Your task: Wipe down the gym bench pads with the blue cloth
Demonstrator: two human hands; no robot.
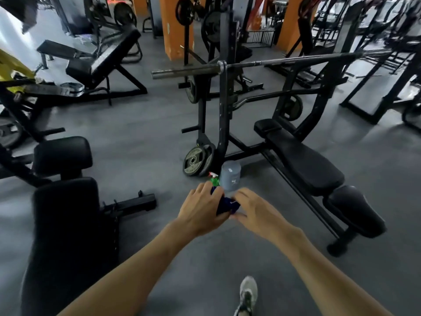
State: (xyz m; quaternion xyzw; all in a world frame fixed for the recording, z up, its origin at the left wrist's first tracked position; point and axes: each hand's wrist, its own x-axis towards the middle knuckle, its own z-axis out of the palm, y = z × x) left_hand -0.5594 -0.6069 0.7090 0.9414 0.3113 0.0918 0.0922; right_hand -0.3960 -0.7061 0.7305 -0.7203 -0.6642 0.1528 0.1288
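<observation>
Head view, and I'm looking down past a grey sneaker [248, 295] on the dull grey rubber floor [141, 133]. Both bare forearms reach forward and meet in mid-frame: left hand [200, 210] and right hand [259, 213] are together, fingers curled round the blue cloth [226, 205], which is bunched into a dark wad between them, held over the floor. Near left I see an upright black padded bench [68, 220], smooth vinyl with a rounded square headrest. Near right, the flat bench [305, 165], a long black pad with a bulging rounded pad at its near end, all on a black steel frame. Just beyond the hands stands a grey cylindrical container [230, 175], print on it too blurred for me to read; what's inside I can't tell. Beside it there's a green spray bottle [214, 179] with a red-and-white nozzle. Left of that, round weight plates [196, 160] lean on the rack, raised lettering unreadable. Further off, a steel barbell [250, 65] lies across the rack, and orange pillars [176, 28] rise at the back.
</observation>
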